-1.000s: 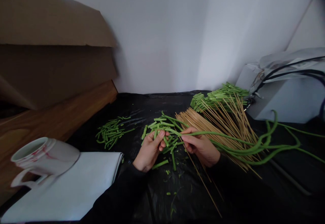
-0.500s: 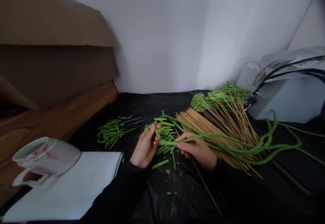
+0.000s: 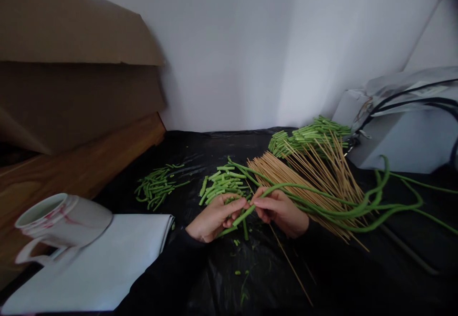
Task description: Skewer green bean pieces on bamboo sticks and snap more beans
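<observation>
My left hand and my right hand meet over a black plastic sheet, both pinched on one long green bean. The left fingers grip its near end, and the right fingers hold it just behind. The rest of the bean trails away to the right over a fan of bamboo skewers. A heap of short cut bean pieces lies just beyond my hands.
A smaller pile of bean trimmings lies to the left, and a stack of cut beans sits at the back. A white mug rests on white paper at the near left. Cardboard boxes stand left; a white box with cables stands right.
My left hand dropped a cut piece on the heap, then came back to the bean's end. The right hand slid the long bean leftward.
</observation>
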The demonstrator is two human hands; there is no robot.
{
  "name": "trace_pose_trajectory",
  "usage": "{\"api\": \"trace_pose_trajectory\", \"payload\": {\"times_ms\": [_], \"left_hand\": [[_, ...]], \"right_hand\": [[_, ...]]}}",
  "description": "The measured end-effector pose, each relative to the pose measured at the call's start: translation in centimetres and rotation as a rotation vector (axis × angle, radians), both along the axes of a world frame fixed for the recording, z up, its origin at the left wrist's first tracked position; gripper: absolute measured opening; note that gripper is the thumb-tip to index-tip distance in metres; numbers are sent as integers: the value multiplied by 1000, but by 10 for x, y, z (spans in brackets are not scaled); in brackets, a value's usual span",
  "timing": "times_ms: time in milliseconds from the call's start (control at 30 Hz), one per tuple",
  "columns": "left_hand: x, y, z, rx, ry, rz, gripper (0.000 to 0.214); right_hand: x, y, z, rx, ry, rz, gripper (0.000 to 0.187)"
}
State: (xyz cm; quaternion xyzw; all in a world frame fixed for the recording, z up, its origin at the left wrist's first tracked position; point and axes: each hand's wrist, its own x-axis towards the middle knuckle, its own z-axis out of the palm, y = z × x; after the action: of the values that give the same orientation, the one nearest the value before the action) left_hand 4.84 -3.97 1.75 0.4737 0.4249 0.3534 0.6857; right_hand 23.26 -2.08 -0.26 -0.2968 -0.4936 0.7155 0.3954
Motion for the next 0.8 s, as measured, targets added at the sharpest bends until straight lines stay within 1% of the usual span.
{"api": "trace_pose_trajectory", "payload": {"times_ms": [133, 200, 267, 400, 500, 633, 800], "left_hand": [[-2, -2, -4, 35, 74, -156, 36], [-3, -1, -5, 55, 74, -178, 34], [-4, 0, -6, 59, 73, -158, 32], [-4, 1, -3, 41, 75, -73, 34], [-3, 2, 0, 45, 50, 4, 35], [-2, 3, 0, 72, -4, 49, 35], [-3, 4, -3, 87, -46, 63, 35]], "right_hand": [[-2, 0, -1, 45, -59, 19, 21], [-3, 0, -1, 49, -61, 25, 22], [-2, 1, 0, 18, -12, -1, 23], [4, 7, 3, -112, 166, -115, 25], [9, 12, 4, -143, 227, -177, 25], [9, 12, 4, -140, 245, -165, 26], [7, 11, 5, -145, 225, -174, 20]]}}
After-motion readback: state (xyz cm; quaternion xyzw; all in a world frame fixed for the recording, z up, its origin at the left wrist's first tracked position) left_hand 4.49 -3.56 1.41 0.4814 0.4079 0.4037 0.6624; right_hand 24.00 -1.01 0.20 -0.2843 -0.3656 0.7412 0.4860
